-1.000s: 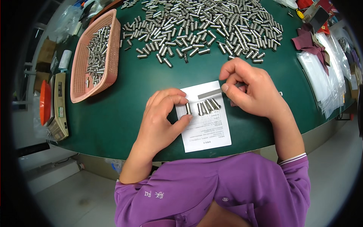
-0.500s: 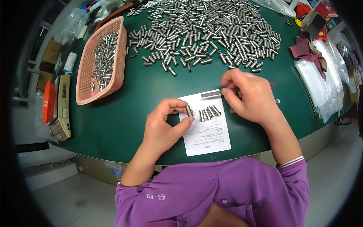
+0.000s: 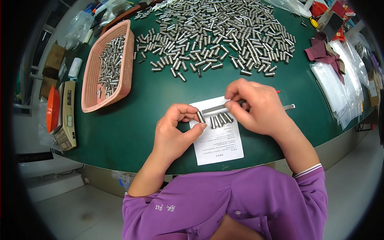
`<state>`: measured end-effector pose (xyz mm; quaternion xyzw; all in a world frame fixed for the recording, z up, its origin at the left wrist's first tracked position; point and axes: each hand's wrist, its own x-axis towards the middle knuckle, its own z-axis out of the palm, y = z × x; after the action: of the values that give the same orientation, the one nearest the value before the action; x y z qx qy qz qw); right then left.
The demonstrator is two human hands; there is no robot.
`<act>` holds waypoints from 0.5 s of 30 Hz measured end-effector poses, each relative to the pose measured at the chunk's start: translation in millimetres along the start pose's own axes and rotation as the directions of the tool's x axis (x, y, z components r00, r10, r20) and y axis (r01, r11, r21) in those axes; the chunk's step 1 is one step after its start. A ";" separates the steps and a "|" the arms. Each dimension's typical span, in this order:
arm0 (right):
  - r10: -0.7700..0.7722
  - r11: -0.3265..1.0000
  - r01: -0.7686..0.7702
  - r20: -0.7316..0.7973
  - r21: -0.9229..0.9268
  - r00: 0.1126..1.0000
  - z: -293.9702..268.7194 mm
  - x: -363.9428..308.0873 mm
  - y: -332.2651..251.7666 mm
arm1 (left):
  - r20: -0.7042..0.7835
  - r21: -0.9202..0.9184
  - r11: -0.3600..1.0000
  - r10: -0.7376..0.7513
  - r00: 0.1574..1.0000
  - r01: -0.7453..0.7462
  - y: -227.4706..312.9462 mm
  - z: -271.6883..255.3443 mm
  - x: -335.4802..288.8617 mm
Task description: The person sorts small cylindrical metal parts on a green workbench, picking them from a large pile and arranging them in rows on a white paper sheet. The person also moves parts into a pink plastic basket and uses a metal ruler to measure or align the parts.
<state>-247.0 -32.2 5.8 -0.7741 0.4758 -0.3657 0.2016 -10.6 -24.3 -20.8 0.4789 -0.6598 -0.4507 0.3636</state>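
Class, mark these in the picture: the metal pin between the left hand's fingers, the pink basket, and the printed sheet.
Metal pin (image 3: 201, 117): head view, middle of its shaft.
Pink basket (image 3: 127, 76): head view, right outer wall.
Printed sheet (image 3: 219, 149): head view, its lower part.

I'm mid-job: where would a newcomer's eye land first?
Probably on the huge heap of metal pins across the far side of the green table, with the pink basket of more pins at its left. Next, nearer, the left hand pinching one pin and the right hand holding a flat grey strip over a white sheet.
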 end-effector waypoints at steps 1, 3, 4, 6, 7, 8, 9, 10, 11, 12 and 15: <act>-0.018 0.999 0.017 0.028 0.046 0.999 6.6 -1.1 0.2 | 0.006 -0.024 1.000 -0.006 1.000 0.007 0.1 0.3 -0.1; -0.004 1.000 0.003 0.053 0.013 0.999 8.1 -0.6 0.2 | 0.016 -0.072 0.997 -0.019 1.000 0.021 1.4 0.4 -0.7; 0.003 1.000 -0.003 0.065 -0.004 0.998 8.3 0.0 0.8 | 0.041 -0.113 0.992 -0.042 0.998 0.046 1.8 -0.5 -0.8; 0.041 0.988 -0.044 -0.024 -0.146 0.999 0.5 1.9 11.6 | 0.090 -0.197 0.976 -0.078 0.993 0.095 3.4 -3.3 0.2; 0.099 0.986 -0.106 -0.062 -0.127 0.993 -3.4 1.9 15.7 | 0.084 -0.184 0.979 -0.071 0.994 0.085 4.5 -3.9 1.2; 0.161 0.980 -0.170 -0.095 -0.102 0.982 -5.4 0.6 19.2 | 0.081 -0.171 0.982 -0.069 0.994 0.082 4.8 -3.8 1.3; 0.183 0.976 -0.193 -0.099 -0.104 0.978 -7.6 0.7 20.3 | 0.078 -0.158 0.984 -0.066 0.995 0.078 5.4 -3.7 1.4; 0.175 0.978 -0.185 -0.103 -0.094 0.979 -8.1 2.3 20.6 | 0.068 -0.078 0.995 -0.062 0.996 0.067 7.4 -4.0 1.4; 0.176 0.979 -0.185 -0.107 -0.087 0.979 -7.7 2.6 20.2 | 0.067 -0.001 0.998 -0.058 0.996 0.059 9.6 -3.8 1.2; 0.176 0.979 -0.186 -0.112 -0.080 0.978 -7.4 2.9 19.5 | 0.067 0.076 0.996 -0.054 0.996 0.049 10.8 -3.5 0.8; 0.168 0.981 -0.176 -0.097 -0.081 0.981 -6.3 2.4 20.7 | 0.085 0.288 0.955 0.040 0.996 -0.063 10.0 -2.0 -1.3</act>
<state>-263.3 -43.8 -2.9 -0.7210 0.5652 -0.3600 0.1761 -11.5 -22.2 -10.7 0.4917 -0.7449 -0.3577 0.2745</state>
